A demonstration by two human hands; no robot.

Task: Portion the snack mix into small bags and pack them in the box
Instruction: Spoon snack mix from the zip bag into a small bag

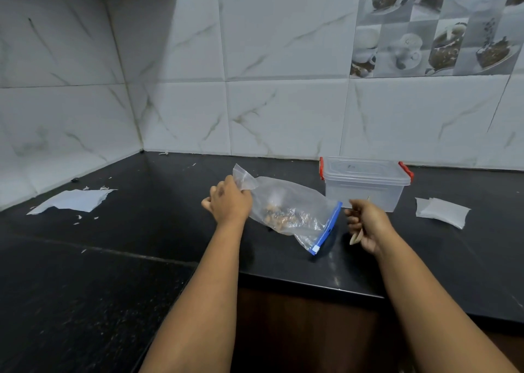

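A large clear zip bag (295, 202) with a blue slider seal lies tilted over the black counter, a small heap of brown snack mix (283, 216) inside it. My left hand (228, 201) grips the bag's bottom corner, raising that end. The blue seal end points down toward my right hand (365, 225), which is curled around a pale spoon and sits just right of the seal, apart from the bag. Behind stands a clear plastic box (365, 184) with its lid on and red clips. A small stack of flat little bags (442, 211) lies to the box's right.
The black counter (113, 259) wraps an inner corner against white tiled walls. Torn white paper (73, 201) and small scraps lie at the left. The counter's front edge runs below my right forearm, with a dark cabinet front beneath.
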